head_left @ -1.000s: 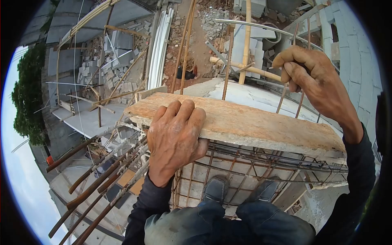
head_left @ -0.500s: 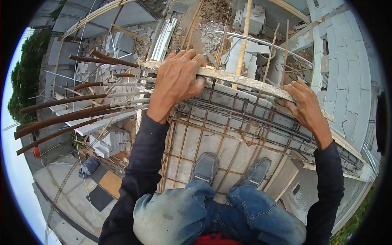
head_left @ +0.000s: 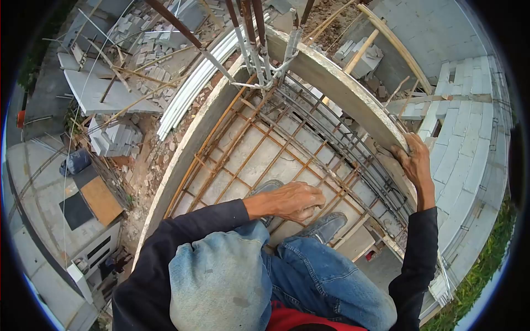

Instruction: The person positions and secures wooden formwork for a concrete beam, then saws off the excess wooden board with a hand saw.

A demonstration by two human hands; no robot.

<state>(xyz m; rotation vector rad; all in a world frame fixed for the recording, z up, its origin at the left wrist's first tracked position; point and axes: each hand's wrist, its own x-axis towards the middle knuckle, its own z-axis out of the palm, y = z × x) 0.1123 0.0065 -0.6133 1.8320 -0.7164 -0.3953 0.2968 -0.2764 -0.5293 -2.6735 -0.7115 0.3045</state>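
Observation:
My right hand point(head_left: 413, 160) is closed over the top edge of a long formwork board point(head_left: 364, 102), its thumb on the inner side. My left hand point(head_left: 292, 201) is off the board, above my shoes, with its fingers curled in and nothing visible in them. Beneath it lies a rusty rebar grid point(head_left: 276, 144) over a pale floor panel. Dark rebar point(head_left: 331, 129) runs in a bundle along the inside of the right-hand board. Another side board point(head_left: 190, 149) rises on the left. My grey shoes point(head_left: 326, 226) stand on the grid.
Upright rebar point(head_left: 256, 41) with pale coated lower parts stands at the far corner where the boards meet. White pipes point(head_left: 193, 80), rubble and stacked blocks point(head_left: 113, 138) lie far below on the left. A block wall point(head_left: 461, 132) is on the right.
My left hand has let go of the board's edge and come back toward my knees. My right hand still grips the board. The view has turned, bringing the left board and the corner into sight.

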